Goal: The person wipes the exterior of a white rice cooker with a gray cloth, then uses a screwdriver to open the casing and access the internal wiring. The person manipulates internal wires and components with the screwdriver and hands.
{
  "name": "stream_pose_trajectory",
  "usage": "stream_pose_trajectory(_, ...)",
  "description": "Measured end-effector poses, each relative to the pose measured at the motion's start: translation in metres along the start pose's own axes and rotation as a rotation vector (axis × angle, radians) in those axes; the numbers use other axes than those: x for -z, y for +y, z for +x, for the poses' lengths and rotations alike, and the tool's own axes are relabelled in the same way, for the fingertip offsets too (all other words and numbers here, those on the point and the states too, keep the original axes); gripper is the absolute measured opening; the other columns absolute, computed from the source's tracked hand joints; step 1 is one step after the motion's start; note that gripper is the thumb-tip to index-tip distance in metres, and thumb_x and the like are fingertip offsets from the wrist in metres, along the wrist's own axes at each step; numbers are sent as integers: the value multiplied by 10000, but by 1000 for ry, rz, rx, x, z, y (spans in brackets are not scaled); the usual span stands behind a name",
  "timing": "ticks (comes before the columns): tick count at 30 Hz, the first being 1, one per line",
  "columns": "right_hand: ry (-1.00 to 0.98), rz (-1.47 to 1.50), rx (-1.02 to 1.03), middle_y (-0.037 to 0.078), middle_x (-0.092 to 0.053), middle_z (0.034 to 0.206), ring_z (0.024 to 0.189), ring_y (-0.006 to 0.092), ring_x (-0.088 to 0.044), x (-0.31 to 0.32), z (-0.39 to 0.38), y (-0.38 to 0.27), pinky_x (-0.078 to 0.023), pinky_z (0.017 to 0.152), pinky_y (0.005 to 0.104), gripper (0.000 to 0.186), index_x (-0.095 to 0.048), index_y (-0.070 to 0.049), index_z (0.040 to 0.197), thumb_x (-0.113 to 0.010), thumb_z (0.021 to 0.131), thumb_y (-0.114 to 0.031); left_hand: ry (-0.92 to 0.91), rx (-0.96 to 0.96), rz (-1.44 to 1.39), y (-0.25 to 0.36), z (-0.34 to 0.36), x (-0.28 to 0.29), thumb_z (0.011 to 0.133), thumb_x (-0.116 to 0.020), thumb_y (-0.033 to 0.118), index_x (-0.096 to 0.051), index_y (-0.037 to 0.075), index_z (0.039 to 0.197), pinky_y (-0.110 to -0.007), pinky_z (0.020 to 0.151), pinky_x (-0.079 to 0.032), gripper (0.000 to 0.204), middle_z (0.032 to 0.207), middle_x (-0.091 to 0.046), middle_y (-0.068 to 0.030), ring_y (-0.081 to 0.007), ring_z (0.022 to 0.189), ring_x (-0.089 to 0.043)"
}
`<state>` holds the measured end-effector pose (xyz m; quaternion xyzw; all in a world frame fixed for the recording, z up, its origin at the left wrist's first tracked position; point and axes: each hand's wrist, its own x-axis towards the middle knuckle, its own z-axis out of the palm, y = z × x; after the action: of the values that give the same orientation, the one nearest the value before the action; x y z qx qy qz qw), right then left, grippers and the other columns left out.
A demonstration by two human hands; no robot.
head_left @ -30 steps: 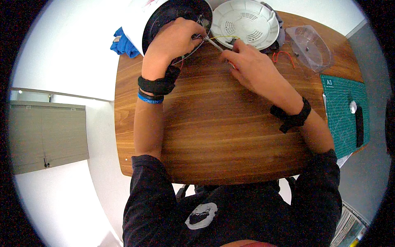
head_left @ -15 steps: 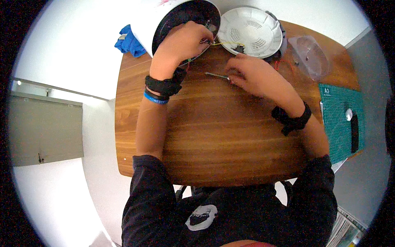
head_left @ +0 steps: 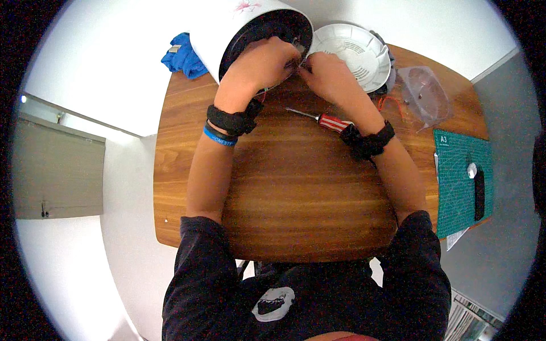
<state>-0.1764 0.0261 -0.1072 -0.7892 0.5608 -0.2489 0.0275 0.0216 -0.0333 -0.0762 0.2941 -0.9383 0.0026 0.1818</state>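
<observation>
A white cylindrical appliance housing [head_left: 219,37] lies tilted at the far left, its dark open end facing me. My left hand [head_left: 266,63] reaches into the rim of that opening, fingers bent and pinched together. Right beside it, my right hand [head_left: 331,75] has its fingertips closed at the rim, close to the left fingertips. What either hand pinches is hidden by the fingers. Under my right wrist lies a screwdriver [head_left: 334,123] with a red-and-white striped handle, its shaft pointing left. Behind my right hand sits a round white vented cover [head_left: 372,59].
A blue cloth [head_left: 190,59] lies left of the housing. To the right are red wires [head_left: 391,100] and a clear plastic tray [head_left: 432,98] with small dark bits. A green cutting mat [head_left: 452,187] at the right edge bears a black strip [head_left: 479,196].
My right hand has left the screwdriver, which now lies on the table, and moved up and left to meet my left hand. The yellow wire seen earlier is now hidden.
</observation>
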Motion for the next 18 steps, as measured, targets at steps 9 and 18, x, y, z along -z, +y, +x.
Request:
stream_pose_trajectory(9, 54, 74, -35, 280, -756, 986, 952, 496, -725, -4, -2, 5, -577, 853, 590, 272, -729, 15, 1077, -722, 976, -237, -75, 29, 23, 8, 1, 7, 872, -756, 118, -812, 110, 1054, -545, 889, -620, 191, 1016, -776, -219, -448, 1002, -748)
stream_pose_trajectory(18, 59, 29, 33, 247, -772, 1021, 1009, 470, -731, -7, 0, 11, -577, 889, 568, 278, -743, -12, 1131, -746, 960, -231, -119, 45, 39, 8, 3, 10, 864, -764, 121, -821, 115, 1048, -545, 898, -622, 193, 1012, -778, -220, -452, 1000, -748)
